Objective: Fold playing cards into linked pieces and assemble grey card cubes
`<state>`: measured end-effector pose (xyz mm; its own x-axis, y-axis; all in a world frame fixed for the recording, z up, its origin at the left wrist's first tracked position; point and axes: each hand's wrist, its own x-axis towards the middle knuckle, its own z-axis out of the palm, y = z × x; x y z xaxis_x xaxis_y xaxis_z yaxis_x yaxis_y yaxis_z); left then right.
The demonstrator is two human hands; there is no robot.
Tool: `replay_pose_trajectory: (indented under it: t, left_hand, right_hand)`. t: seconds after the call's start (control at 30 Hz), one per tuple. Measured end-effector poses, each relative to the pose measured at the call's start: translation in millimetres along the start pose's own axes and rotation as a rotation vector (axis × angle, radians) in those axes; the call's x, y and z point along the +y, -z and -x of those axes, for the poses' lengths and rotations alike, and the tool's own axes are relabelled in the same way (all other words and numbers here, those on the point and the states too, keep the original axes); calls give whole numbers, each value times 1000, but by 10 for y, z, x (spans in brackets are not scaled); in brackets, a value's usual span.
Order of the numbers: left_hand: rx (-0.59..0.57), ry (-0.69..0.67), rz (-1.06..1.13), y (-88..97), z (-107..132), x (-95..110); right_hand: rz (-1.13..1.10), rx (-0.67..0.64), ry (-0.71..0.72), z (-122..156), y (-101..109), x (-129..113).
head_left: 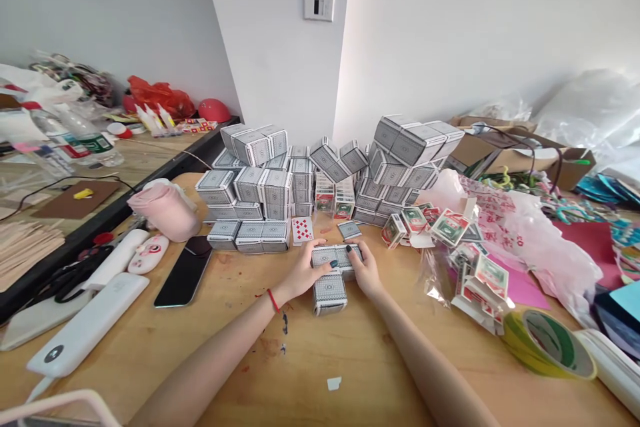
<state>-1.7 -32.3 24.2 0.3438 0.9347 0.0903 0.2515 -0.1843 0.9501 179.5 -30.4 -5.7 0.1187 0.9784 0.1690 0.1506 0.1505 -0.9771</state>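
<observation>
My left hand point(305, 269) and my right hand point(366, 267) grip a T-shaped block of joined playing cards point(330, 291) from both sides, low over the table. Both thumbs lie on top, and grey patterned card backs face up. Just beyond it, a loose card point(350, 230) rests back up and a diamond card point(302, 230) face up. Similar card blocks are stacked at the left point(264, 191) and right point(395, 170), with a V-shaped pair point(337, 159) between them. Behind the loose cards stand red-and-green card boxes point(325, 197).
Emptied card boxes point(480, 280) and a pink-printed plastic bag point(525, 234) lie on the right, near a yellow tape roll point(547, 345). A black phone point(183, 272), a white power bank point(87, 324) and a pink cloth roll point(165, 209) are on the left. A white scrap point(334, 384) lies in front.
</observation>
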Motion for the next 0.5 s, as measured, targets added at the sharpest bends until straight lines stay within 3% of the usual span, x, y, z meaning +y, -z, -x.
replay_pose_trajectory:
  t: [0.2, 0.37, 0.5]
  left_hand:
    - [-249, -144, -363, 30, 368, 254]
    - [-281, -325, -583, -85, 698, 344]
    - [-232, -400, -648, -154, 660, 261]
  right_hand:
    - [-46, 29, -31, 31, 36, -34]
    - [-93, 30, -114, 47, 112, -36]
    - [-110, -16, -145, 55, 162, -1]
